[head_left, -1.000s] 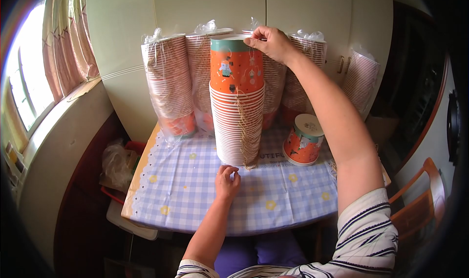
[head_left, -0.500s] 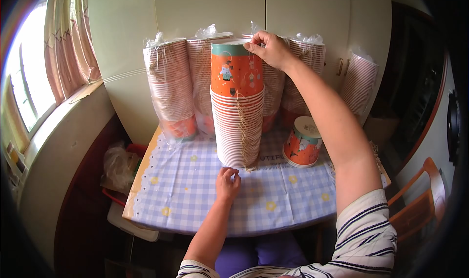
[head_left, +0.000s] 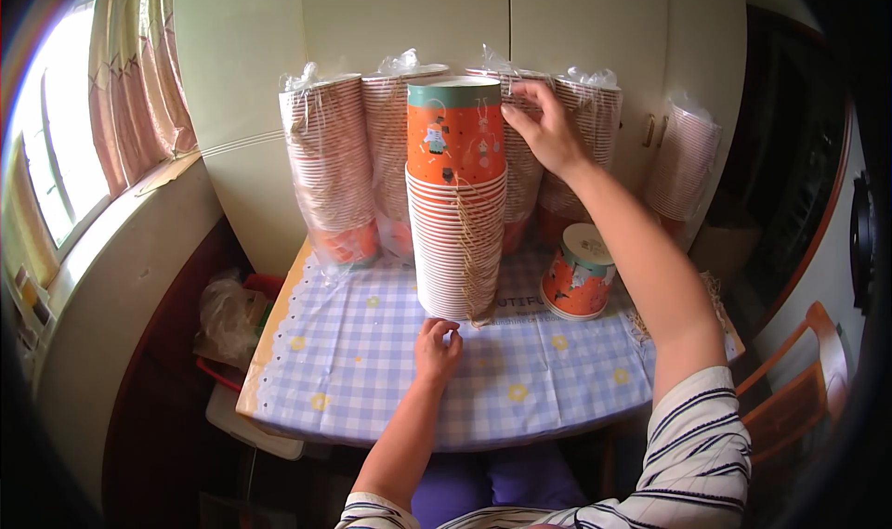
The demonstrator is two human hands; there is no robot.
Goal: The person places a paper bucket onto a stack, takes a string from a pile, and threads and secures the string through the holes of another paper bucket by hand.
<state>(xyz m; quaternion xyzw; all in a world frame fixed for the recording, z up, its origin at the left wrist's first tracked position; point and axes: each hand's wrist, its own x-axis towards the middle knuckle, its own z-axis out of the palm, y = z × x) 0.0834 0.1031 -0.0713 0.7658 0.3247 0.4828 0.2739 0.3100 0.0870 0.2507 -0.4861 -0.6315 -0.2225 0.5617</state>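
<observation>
You are having the tall cup stack (head_left: pixel 457 241) standing upright before you, its cups nesting upside down; probably the wide rims are giving it a steady foot. Your right hand (head_left: pixel 550 131) is hanging beside the top cup (head_left: pixel 455 139), on the stack's right; thumb and fingers are standing apart, gripping nothing, and I cannot tell whether the thumb is touching the wall. Your left hand (head_left: pixel 435 351) is lying at the near foot of the stack, fingers loosely bent, holding nothing visible, perhaps for guarding the base; contact I cannot tell. Twine (head_left: pixel 478 250) is running down the stack's front right.

A single cup (head_left: pixel 576 283) is standing upside down to the stack's right, below your right forearm, so that side is narrower. Wrapped stacks (head_left: pixel 327 157) are closing the room behind the stack. Toward its near side, the checked tablecloth (head_left: pixel 390 394) is leaving a wider stretch before the table's edge.
</observation>
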